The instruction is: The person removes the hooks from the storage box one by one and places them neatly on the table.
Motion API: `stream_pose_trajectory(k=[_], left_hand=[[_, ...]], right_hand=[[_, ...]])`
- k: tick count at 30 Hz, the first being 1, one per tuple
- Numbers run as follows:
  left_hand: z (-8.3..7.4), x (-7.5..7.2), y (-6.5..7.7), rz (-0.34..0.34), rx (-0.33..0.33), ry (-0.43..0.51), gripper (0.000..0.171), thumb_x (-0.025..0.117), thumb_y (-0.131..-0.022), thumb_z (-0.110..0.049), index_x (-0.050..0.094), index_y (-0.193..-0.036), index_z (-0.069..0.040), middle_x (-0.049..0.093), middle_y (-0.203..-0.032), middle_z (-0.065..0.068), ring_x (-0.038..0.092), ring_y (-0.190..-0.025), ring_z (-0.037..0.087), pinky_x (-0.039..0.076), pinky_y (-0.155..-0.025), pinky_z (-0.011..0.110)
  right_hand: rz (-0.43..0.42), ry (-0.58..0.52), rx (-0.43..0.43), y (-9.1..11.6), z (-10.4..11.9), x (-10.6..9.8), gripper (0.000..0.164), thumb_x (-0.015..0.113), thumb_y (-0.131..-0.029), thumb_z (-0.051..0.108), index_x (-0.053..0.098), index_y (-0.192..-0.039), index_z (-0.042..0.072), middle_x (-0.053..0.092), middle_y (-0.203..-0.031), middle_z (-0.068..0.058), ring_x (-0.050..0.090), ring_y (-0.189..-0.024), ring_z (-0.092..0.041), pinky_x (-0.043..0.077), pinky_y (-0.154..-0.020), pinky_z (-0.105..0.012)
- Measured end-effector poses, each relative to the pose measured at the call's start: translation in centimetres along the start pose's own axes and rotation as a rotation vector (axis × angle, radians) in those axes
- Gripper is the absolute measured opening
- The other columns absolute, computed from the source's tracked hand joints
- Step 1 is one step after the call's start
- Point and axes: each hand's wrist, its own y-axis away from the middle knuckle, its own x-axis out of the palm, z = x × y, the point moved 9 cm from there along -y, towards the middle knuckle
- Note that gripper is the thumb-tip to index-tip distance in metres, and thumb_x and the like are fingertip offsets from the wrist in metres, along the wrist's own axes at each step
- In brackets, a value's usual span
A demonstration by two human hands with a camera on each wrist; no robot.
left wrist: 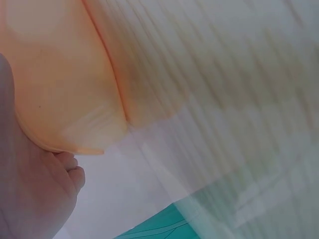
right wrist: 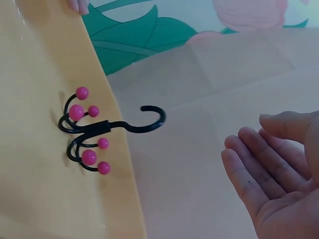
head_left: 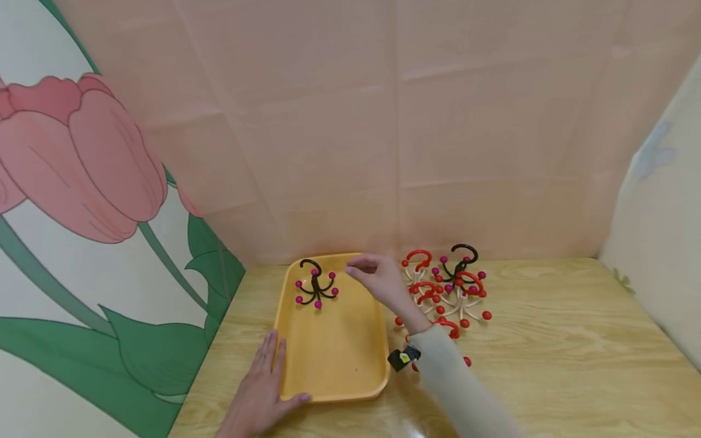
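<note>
A shallow yellow tray (head_left: 334, 359) lies on the wooden table. Inside its far left part stands a black multi-prong hook (head_left: 316, 286) with pink ball tips, its curved hook end upward. In the right wrist view, the same black hook (right wrist: 94, 128) stands apart from my right hand (right wrist: 279, 184). That right hand (head_left: 381, 283) hovers over the tray's far right side, fingers loosely bent, with nothing in its grasp. My left hand (head_left: 260, 389) rests against the tray's near left edge, fingers straight along the side and thumb at the front rim.
Right of the tray stand several white multi-prong hooks with red tops and ball tips (head_left: 470, 286), partly hidden by my right arm. Among them is another black hook (head_left: 464, 249). A pinkish cloth (head_left: 394, 134) hangs behind the table (head_left: 553, 353); a tulip-printed panel (head_left: 82, 158) borders the left.
</note>
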Motion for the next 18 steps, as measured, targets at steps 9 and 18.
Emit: stream_pose_trajectory(k=[9,18], left_hand=[[0.1,0.1,0.1,-0.024,0.016,-0.017,0.127,0.048,-0.083,-0.094,0.019,-0.168,-0.004,0.002,-0.178,0.018,0.008,-0.166,0.038,0.025,-0.132,0.055],[0.2,0.2,0.1,-0.014,0.005,0.002,0.125,0.05,-0.083,-0.093,0.021,-0.168,-0.006,0.002,-0.179,0.017,0.008,-0.166,0.038,0.025,-0.132,0.056]], right_hand=[[-0.015,0.046,0.047,-2.9,-1.8,2.9,0.012,0.079,-0.095,0.019,0.082,-0.103,0.009,0.083,-0.099,-0.007,0.078,-0.09,-0.021,0.062,-0.078,-0.033],[-0.03,0.004,0.083,-4.9,-4.5,6.0,0.014,0.079,-0.094,0.013,0.081,-0.105,0.004,0.082,-0.099,-0.01,0.077,-0.088,-0.021,0.064,-0.077,-0.035]])
